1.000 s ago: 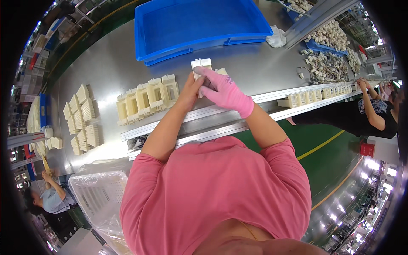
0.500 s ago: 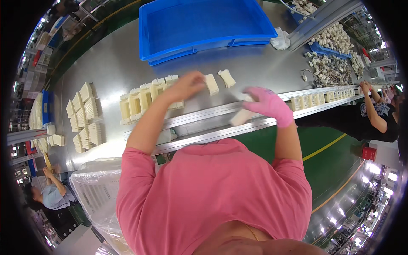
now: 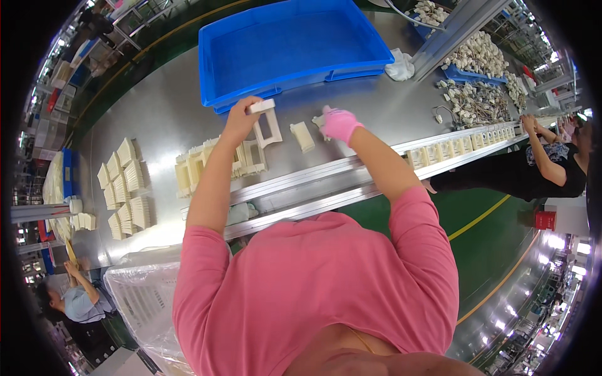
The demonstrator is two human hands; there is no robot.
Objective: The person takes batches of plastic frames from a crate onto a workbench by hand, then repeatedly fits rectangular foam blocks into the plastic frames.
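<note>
On the steel table [image 3: 157,119], an empty blue bin [image 3: 291,47] sits beyond both hands.

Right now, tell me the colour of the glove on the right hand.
Pink, on the right hand, seen clearly in the head view; the left hand is bare.

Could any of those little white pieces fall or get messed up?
Maybe. The left hand lifts a cream plastic frame by its top, so it might slip. The right hand in the pink glove works near a loose cream piece and could knock it. The standing row of frames might topple if bumped.
</note>
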